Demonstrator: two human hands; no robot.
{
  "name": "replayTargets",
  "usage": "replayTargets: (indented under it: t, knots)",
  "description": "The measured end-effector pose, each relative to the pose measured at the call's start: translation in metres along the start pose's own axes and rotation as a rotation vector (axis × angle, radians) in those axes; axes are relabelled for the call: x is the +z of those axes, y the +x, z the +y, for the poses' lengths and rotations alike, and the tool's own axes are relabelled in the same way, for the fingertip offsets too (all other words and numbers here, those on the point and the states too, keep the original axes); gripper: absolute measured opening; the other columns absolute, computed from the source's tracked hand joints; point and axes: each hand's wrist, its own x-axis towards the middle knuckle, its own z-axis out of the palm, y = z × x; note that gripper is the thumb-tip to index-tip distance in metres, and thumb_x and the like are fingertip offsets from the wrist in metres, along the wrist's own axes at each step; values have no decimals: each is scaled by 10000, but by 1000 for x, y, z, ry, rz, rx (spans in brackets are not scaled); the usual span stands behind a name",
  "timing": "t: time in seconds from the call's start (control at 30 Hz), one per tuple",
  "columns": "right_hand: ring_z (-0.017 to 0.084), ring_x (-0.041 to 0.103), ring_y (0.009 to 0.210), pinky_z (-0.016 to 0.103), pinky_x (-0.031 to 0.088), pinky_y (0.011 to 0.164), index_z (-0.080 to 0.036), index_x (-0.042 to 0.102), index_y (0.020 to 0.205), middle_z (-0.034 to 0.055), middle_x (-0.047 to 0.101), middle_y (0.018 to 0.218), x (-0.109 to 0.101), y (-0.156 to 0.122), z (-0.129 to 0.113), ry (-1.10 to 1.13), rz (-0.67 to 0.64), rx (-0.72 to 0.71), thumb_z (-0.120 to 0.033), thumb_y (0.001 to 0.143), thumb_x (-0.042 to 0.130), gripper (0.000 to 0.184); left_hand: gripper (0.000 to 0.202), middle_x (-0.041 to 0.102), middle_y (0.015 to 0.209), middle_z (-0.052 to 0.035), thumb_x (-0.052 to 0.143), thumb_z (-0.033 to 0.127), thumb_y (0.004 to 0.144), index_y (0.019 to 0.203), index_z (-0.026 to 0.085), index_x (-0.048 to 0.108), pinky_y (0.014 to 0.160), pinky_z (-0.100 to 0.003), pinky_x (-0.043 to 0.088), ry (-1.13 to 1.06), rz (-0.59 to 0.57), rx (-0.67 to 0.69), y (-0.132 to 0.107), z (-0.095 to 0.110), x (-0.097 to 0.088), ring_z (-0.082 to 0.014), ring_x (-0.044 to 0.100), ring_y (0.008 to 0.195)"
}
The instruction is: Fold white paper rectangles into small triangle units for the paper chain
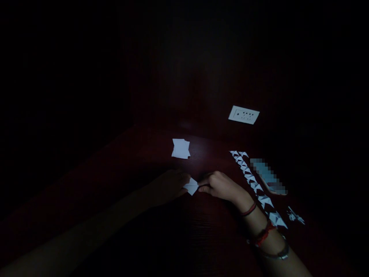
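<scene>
A small piece of white paper (pixel 191 186) with a crease across it is held low over the dark red tabletop between my two hands. My left hand (pixel 173 184), deep in shadow, has its fingers closed on the paper's left side and covers part of it. At the right corner, my right hand (pixel 219 186) pinches the paper between thumb and fingers. Just beyond my hands lies a small stack of white paper sheets (pixel 181 149), its edges uneven. A long row of folded white paper pieces (pixel 250 177) runs along the right, beside my right forearm.
To the right of the row lies a flat, rounded object with a blurred-out top (pixel 268 177), perhaps a phone. Small white scraps (pixel 295 216) sit nearer on the right. A white wall socket (pixel 244 115) is at the back. Most of the surroundings are too dark to make out.
</scene>
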Motion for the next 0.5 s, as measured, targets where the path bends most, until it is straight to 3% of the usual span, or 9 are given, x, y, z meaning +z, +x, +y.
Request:
replayTargets:
  t: [0.17, 0.33, 0.5]
  knots:
    - [116, 606, 731, 204, 392, 662, -193, 672, 854, 27, 676, 817, -2, -5, 0, 3, -25, 24, -258, 844, 462, 220, 297, 506, 1217, -16, 388, 258, 901, 1190, 221, 447, 937, -349, 307, -2, 18, 14, -6, -3, -1, -200, 425, 1108]
    - [137, 594, 704, 228, 392, 640, -152, 667, 776, 53, 660, 772, 1, -5, 6, -140, 52, 62, -279, 835, 461, 249, 277, 508, 1206, -7, 393, 249, 895, 1154, 223, 486, 936, -333, 310, -5, 3, 26, -5, 1, -9, -186, 428, 1103]
    - [151, 574, 898, 250, 405, 770, -167, 584, 1067, 71, 626, 1003, 6, -2, 9, -126, 167, 69, -283, 870, 405, 291, 271, 527, 1139, -49, 379, 221, 894, 1134, 200, 502, 860, -326, 363, 49, 36, 32, -5, 2, -4, -188, 481, 1015]
